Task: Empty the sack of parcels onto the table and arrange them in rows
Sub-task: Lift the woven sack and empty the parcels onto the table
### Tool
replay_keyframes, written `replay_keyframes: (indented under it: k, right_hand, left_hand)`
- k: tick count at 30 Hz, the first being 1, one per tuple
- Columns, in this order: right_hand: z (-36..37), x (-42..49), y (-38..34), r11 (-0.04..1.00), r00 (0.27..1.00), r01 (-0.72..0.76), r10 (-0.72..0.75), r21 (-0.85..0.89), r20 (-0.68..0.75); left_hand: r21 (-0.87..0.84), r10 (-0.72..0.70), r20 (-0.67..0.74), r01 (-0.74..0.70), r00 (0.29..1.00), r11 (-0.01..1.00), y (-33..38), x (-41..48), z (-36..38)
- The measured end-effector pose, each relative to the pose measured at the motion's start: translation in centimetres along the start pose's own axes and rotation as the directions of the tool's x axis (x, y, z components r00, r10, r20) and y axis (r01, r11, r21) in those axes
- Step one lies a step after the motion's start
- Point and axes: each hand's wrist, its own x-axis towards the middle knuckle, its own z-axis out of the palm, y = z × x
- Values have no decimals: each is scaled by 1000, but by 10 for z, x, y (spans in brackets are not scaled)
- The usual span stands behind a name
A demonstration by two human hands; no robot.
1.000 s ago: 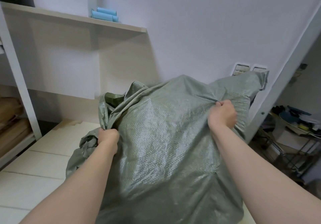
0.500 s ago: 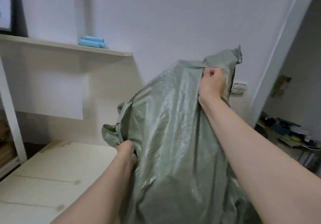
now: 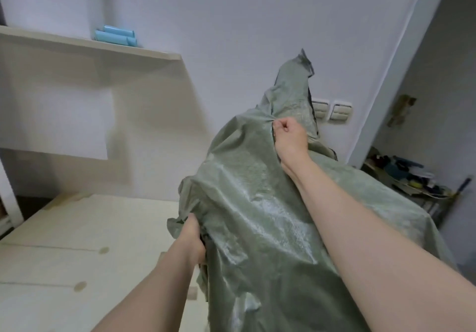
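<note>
Sack (image 3: 257,215), green woven plastic, hangs over the right side of the table (image 3: 77,241), long axis slanting up toward the far right corner. Right hand (image 3: 289,135) clenches a fold high up; left hand (image 3: 193,239) bunches fabric low, nearer the table. No parcels show; which end is the mouth I cannot tell.

The grey-green woven sack (image 3: 257,215), shiny and creased, hangs over the pale wooden table (image 3: 64,228), one corner pointing up. Our right hand (image 3: 289,138) grips a fold high up, our left hand (image 3: 193,239) its bunched lower edge.
</note>
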Motion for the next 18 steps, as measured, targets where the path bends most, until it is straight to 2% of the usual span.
replay_keyframes:
  k: [4,8,10,12,13,17,18]
  right_hand:
    - [25,-13,-2,1000,998,-12,10,28,62]
    - [55,-30,-3,1000,990,-17,18,-10,137]
    - [68,-36,-2,998,987,-46,53,-45,152]
    - [80,-40,0,994,983,-66,80,-84,168]
    - [82,-40,1,992,981,-73,90,-103,173]
    - [85,-44,-7,982,974,-59,96,-179,203]
    - [83,-46,-8,975,973,-42,89,-217,214]
  left_hand:
    - [-41,22,-73,-25,997,999,3,-1,-19]
    - [125,49,-142,-31,989,992,8,15,-41]
    - [235,173,-153,-134,973,963,27,37,-40]
    - [372,401,-133,-330,906,868,56,24,-24]
    - [432,469,-113,-381,876,817,68,16,-15]
    - [499,616,11,-538,787,679,101,-56,22]
    - [531,666,53,-586,744,612,105,-58,31]
